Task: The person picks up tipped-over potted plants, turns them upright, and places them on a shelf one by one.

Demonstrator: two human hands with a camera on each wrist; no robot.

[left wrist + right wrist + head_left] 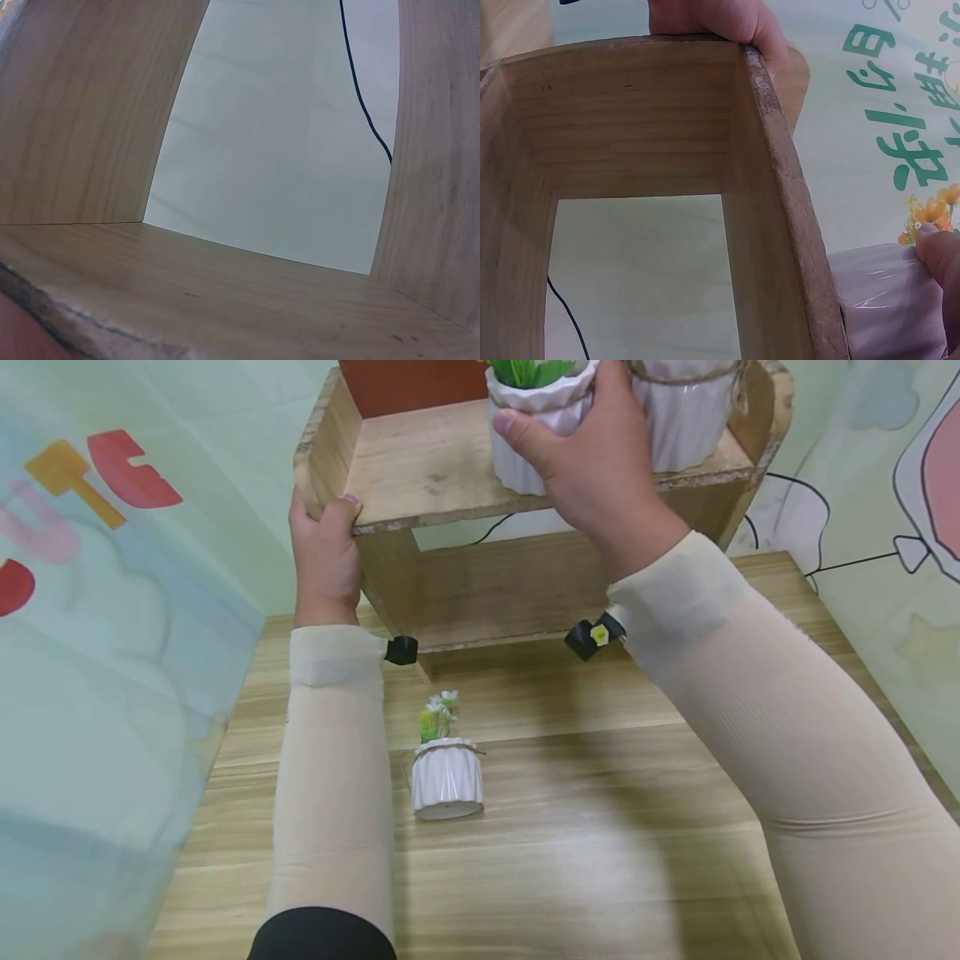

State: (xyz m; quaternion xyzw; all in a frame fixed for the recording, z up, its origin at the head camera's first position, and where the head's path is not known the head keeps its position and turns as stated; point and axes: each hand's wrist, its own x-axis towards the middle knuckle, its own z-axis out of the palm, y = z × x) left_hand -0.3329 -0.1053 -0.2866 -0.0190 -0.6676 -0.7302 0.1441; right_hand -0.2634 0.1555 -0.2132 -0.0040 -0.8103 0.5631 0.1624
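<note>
A two-tier wooden shelf (pixel 427 468) stands on the table (pixel 585 827). My left hand (pixel 326 547) grips the front left corner of its upper board, thumb on top; the right wrist view shows those fingers (pixel 720 19) curled over the board's edge. My right hand (pixel 592 468) holds a white ribbed pot with a green plant (pixel 536 410) that stands on the upper board. In the right wrist view one of my right fingertips (pixel 939 255) presses the pot's wall (pixel 885 300). A second white pot (pixel 690 410) stands just to the right, touching my hand.
A small white ribbed pot with pale flowers (pixel 447 777) stands on the table beside my left forearm. A black cable (pixel 364 97) runs down the wall behind the shelf. Painted walls close in on the left and right.
</note>
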